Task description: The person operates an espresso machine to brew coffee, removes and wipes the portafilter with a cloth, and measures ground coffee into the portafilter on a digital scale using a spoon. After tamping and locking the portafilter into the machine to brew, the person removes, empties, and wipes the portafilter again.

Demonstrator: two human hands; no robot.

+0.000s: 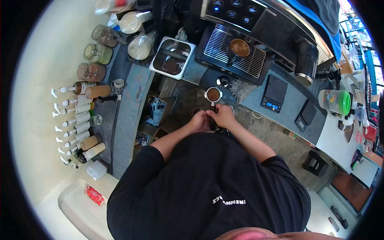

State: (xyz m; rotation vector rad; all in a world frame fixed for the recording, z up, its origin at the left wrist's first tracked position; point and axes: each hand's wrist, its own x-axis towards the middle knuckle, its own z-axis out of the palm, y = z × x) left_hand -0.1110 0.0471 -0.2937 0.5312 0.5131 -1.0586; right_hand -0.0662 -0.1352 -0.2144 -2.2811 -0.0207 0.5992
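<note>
A portafilter point(213, 105) with brown coffee grounds in its basket point(213, 95) sits in front of my body, its dark handle pointing toward me. My right hand point(224, 117) is closed around the handle, thumb toward the left. Close beside it, my left hand point(198, 122) has its fingers curled in by the handle, touching or nearly touching my right thumb. A small round rim point(197, 110) shows just beyond the left fingers; whether they hold it I cannot tell. Ahead lies a round metal tamper point(223, 81) on the dark counter mat.
An espresso machine point(236, 24) stands ahead, a cup of coffee point(240, 47) on its drip grate point(256, 66). A steel container point(176, 75) with dark coffee pucks is ahead left. Syrup pump bottles point(82, 118) line the left counter. Two scales point(275, 93) lie right.
</note>
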